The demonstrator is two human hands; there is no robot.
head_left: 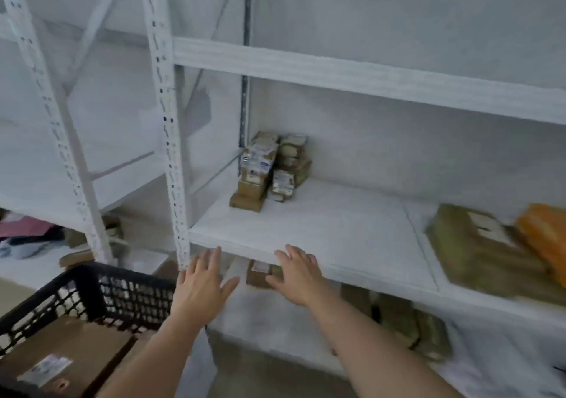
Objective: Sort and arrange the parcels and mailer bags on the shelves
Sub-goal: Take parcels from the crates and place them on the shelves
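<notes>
My left hand point(202, 284) and my right hand point(298, 276) both hover with fingers spread just in front of the white shelf's front edge point(306, 238), holding nothing. Between and just under them a small brown parcel point(258, 275) lies on the lower shelf. At the back left corner of the middle shelf stands a stack of small brown parcels point(268, 171) with white labels. A large brown parcel point(477, 250) and an orange mailer bag point(545, 235) lie on the same shelf to the right.
A black plastic crate point(101, 296) at the lower left holds a labelled cardboard box point(61, 358). White slotted uprights point(168, 122) frame the racks. More brown parcels point(407, 321) lie on the lower shelf at right; clothes and parcels fill the left rack's low shelf point(27, 238).
</notes>
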